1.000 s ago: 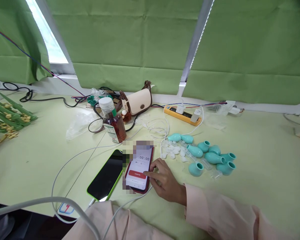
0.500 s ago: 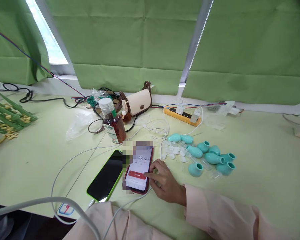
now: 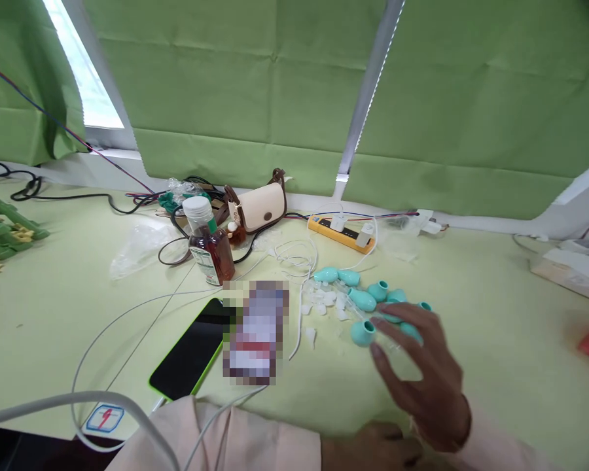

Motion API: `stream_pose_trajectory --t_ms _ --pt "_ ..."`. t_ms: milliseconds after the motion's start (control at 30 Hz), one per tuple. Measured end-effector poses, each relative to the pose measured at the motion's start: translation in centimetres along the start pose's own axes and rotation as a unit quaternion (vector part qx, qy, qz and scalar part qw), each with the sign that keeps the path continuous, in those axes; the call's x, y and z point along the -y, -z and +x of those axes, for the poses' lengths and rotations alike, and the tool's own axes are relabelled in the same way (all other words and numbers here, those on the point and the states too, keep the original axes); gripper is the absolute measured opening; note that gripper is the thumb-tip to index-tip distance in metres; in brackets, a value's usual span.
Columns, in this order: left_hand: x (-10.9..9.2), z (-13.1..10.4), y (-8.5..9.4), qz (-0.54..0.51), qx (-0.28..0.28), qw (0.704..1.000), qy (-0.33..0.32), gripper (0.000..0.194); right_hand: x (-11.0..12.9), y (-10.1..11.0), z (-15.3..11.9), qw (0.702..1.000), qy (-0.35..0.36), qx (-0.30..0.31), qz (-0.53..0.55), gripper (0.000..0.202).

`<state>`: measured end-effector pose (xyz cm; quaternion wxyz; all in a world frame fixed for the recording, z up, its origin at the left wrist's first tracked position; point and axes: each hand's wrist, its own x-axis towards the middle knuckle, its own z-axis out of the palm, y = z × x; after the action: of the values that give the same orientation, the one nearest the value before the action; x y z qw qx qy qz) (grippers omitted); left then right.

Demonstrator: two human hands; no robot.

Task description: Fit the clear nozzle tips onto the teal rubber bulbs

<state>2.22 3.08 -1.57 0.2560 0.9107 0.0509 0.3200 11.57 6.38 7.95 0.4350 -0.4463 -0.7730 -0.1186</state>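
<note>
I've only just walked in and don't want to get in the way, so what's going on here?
Someone in pale pink sleeves has their right hand open, fingers spread, over glossy turquoise bulb-shaped pieces; it doesn't visibly grip one. Their left hand is low at the picture's bottom edge, partly cut off, so I can't tell whether it holds anything. Small translucent white pieces lie beside the turquoise ones. A black-screened phone in a lime-green case lies untouched on the pale green table.
</note>
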Motion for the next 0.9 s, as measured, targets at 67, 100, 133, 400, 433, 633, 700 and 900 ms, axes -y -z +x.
stream_pose_trajectory --t_ms 67,100,133,400,433,633,700,900 --pt "0.3 1.1 1.8 0.027 -0.11 0.993 -0.032 0.012 -1.9 1.4 -0.1 0.998 -0.031 -0.025 -0.04 0.039" --pt "0.3 1.6 2.9 0.03 -0.149 0.988 -0.034 0.005 -3.0 1.6 -0.3 0.998 -0.037 -0.023 -0.046 0.038" --pt "0.3 2.1 4.1 0.023 -0.195 0.98 -0.035 0.007 -4.0 1.6 -0.6 0.998 -0.043 -0.015 -0.039 0.036" --pt "3.1 4.3 6.6 0.009 -0.206 0.952 0.226 0.051 -8.5 -2.0 -3.8 0.992 -0.029 0.119 0.005 0.031" --pt "3.6 4.4 6.4 0.0 -0.184 0.954 0.239 0.054 -8.5 -2.3 -3.9 0.989 -0.031 0.147 0.002 0.031" --pt "5.8 4.0 6.2 -0.007 -0.162 0.944 0.287 0.045 -8.4 -2.6 -4.1 0.974 -0.029 0.224 -0.019 0.029" --pt "6.0 4.0 6.5 0.003 -0.162 0.941 0.296 0.048 -8.3 -2.6 -4.1 0.969 -0.026 0.241 -0.037 0.027" --pt "5.7 4.8 7.8 0.035 -0.165 0.939 0.3 0.03 -7.7 -2.7 -4.2 0.963 -0.016 0.249 -0.098 0.012"
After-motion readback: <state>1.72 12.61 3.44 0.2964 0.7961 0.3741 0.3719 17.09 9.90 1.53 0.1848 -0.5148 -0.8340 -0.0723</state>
